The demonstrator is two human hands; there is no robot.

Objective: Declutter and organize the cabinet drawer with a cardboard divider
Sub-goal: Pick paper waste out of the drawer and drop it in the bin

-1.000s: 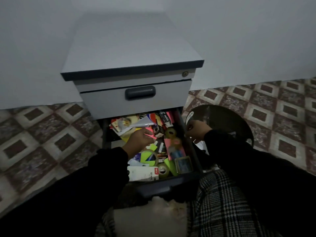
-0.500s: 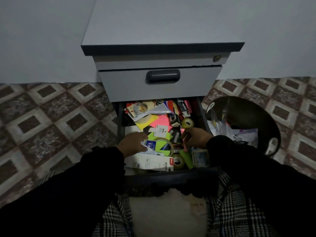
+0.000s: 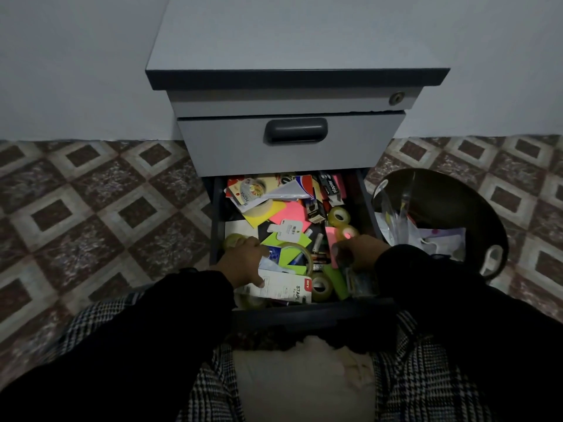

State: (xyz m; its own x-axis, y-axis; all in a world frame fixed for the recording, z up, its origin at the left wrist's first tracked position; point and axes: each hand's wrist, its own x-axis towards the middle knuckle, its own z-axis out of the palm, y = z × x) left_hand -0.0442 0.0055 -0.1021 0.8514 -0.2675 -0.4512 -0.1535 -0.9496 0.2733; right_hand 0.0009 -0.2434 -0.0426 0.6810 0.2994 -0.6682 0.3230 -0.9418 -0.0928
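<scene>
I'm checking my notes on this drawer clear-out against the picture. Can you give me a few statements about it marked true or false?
1. Both hands, the left hand and the right hand, are inside the open drawer. True.
2. The upper drawer is pulled open. False: it is closed.
3. A dark bin stands right of the cabinet. True.
4. The open drawer holds only tape rolls. False: also coloured paper, a staples box and more.

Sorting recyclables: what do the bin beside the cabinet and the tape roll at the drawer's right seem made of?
Bin: probably plastic, dark and smooth with a dull sheen along its rim. Tape roll: clear yellowish plastic film, glossy and see-through; its core material cannot be told.
</scene>
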